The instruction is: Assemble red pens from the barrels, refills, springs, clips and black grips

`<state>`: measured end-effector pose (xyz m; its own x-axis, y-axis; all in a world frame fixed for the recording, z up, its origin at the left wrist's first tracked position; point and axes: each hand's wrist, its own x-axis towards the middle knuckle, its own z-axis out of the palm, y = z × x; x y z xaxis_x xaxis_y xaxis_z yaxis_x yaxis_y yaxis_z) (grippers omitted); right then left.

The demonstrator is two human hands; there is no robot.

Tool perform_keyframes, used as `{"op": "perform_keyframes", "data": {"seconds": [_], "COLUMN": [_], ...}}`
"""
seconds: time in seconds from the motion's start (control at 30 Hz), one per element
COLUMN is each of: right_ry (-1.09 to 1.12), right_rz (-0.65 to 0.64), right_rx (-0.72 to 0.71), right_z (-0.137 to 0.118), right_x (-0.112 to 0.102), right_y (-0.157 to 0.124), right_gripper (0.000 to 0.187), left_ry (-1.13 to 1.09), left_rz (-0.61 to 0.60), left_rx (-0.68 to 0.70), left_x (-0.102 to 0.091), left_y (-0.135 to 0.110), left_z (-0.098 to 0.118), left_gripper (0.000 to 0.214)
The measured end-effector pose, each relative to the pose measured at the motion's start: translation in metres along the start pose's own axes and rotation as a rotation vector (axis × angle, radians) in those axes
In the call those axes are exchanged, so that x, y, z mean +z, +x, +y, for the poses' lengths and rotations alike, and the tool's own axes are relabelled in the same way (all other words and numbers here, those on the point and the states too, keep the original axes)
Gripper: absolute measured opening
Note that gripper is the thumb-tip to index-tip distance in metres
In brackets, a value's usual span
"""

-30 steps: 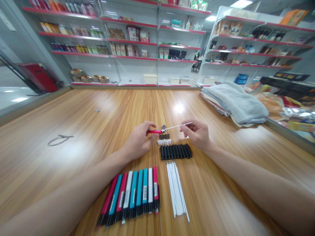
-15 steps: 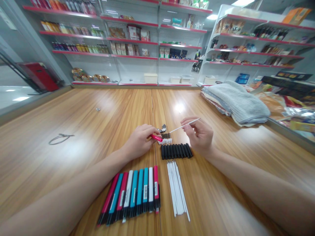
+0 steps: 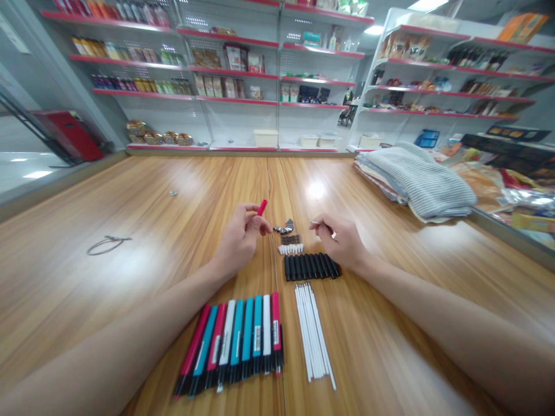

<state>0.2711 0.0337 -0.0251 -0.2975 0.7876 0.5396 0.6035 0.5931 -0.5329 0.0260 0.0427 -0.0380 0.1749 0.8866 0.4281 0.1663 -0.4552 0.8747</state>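
My left hand (image 3: pixel 238 240) pinches a red pen barrel (image 3: pixel 262 207), which stands nearly upright with its upper end free. Across from it, my right hand (image 3: pixel 344 241) grips a thin pen refill (image 3: pixel 315 223); only its tip shows, pointing left, and the rest is hidden by the hand. Between the hands lie silver cone tips (image 3: pixel 286 227), small springs (image 3: pixel 290 239), short white parts (image 3: pixel 291 249) and a row of black tubes (image 3: pixel 311 267). Nearer to me are red, blue and white pen barrels with black clips (image 3: pixel 237 332), beside a bundle of white refills (image 3: pixel 313 335).
A looped grey cord (image 3: pixel 106 245) and a small silver object (image 3: pixel 173 193) lie on the left of the wooden table (image 3: pixel 143 231). Folded striped cloths (image 3: pixel 420 179) are piled at the far right, near packaged goods (image 3: pixel 489 179). Stocked shelves (image 3: pixel 234 101) stand behind.
My left hand has moved left and up, turning the red barrel from lying sideways to upright. My right hand has moved slightly left and turned the refill, whose tip now points left.
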Motion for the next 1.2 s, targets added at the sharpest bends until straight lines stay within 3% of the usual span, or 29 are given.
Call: {"op": "perform_keyframes", "data": {"seconds": [0.13,0.27,0.47,0.73,1.2], "right_ry": [0.060,0.138,0.185,0.142,0.149], "right_rz": [-0.184,-0.255,-0.327,-0.352,-0.349], "right_rx": [0.029,0.069,0.208,0.244,0.225], "right_z": [0.003,0.004,0.011,0.014,0.012], "right_x": [0.002,0.004,0.007,0.009,0.008], "right_y": [0.000,0.000,0.003,0.007,0.008], "right_gripper": [0.020,0.021,0.024,0.028,0.019], "left_ry": [-0.524,-0.675,-0.629,-0.401,-0.336], "left_rz": [-0.058,-0.097,-0.204,-0.369,-0.399], "left_rx": [-0.238,-0.333,-0.351,-0.273,-0.254], "left_x": [-0.003,-0.007,-0.006,-0.003,-0.002], "left_y": [0.006,0.008,0.006,0.002,0.001], "left_z": [-0.004,-0.007,-0.002,0.000,0.001], "left_gripper": [0.026,0.019,0.019,0.025,0.024]}}
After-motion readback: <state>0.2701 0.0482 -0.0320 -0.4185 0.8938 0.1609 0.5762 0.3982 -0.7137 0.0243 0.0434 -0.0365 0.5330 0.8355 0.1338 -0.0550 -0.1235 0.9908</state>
